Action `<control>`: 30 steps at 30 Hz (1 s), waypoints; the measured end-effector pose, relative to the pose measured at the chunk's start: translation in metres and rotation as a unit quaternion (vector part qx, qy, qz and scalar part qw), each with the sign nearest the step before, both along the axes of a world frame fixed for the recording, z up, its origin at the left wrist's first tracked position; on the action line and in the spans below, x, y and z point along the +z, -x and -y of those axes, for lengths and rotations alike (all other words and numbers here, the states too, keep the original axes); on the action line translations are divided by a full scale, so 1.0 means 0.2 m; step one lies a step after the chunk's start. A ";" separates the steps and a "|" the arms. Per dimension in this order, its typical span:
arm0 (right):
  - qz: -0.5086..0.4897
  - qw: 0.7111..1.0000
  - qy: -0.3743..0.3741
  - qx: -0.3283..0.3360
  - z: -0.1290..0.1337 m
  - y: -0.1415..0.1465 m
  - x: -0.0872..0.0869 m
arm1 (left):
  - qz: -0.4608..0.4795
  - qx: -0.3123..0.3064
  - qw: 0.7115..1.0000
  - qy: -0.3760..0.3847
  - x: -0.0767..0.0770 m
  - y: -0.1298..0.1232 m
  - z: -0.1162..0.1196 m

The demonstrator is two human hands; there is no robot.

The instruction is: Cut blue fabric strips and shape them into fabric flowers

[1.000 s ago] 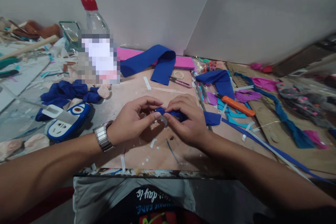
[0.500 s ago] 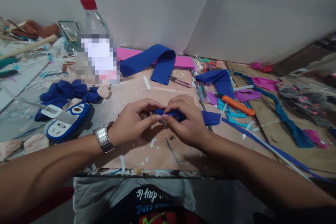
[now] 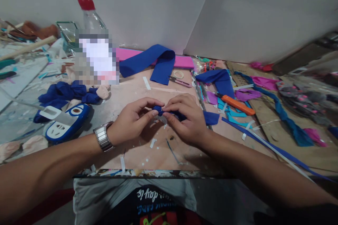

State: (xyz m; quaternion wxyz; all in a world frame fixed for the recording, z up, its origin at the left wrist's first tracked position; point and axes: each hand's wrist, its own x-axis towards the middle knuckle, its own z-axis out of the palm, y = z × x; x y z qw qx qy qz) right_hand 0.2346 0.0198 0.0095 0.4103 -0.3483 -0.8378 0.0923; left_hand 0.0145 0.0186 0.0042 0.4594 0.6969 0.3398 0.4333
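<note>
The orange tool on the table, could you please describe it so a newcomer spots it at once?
On the cluttered table, look rightward from the right hand to the turquoise scraps. The slim orange tool lies slantwise there, its orange body and dark end setting it apart from the turquoise and purple scraps nearby.

The hands (image 3: pixel 188 117) partly hide the blue cloth (image 3: pixel 157 109).

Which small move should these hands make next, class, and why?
Perhaps the right hand should ease a little more cloth toward the left hand: both hands pinch the bunched blue cloth between thumbs and fingers, and a flat blue strip shows beyond the right hand, though whether the two join is hidden.
</note>
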 end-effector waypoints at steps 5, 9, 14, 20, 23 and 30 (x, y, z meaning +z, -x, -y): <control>-0.007 1.000 0.005 -0.002 0.00 0.01 0.00 | 0.003 0.001 1.000 -0.005 0.01 0.00 0.00; -0.006 1.000 0.009 -0.003 0.00 0.01 0.00 | 0.027 -0.018 0.998 0.059 0.01 -0.01 0.01; -0.001 1.000 0.008 -0.008 0.00 0.00 0.00 | 0.040 0.012 0.996 0.082 0.01 -0.01 0.01; 0.001 1.000 0.008 -0.007 0.00 0.00 0.00 | 0.013 0.018 0.996 0.088 0.00 0.00 0.01; 0.003 1.000 0.010 -0.006 0.00 0.00 0.00 | 0.010 0.018 0.996 0.087 -0.01 0.00 0.01; -0.008 1.000 0.016 0.001 0.00 0.01 0.01 | 0.029 0.032 0.995 0.093 -0.01 0.00 -0.01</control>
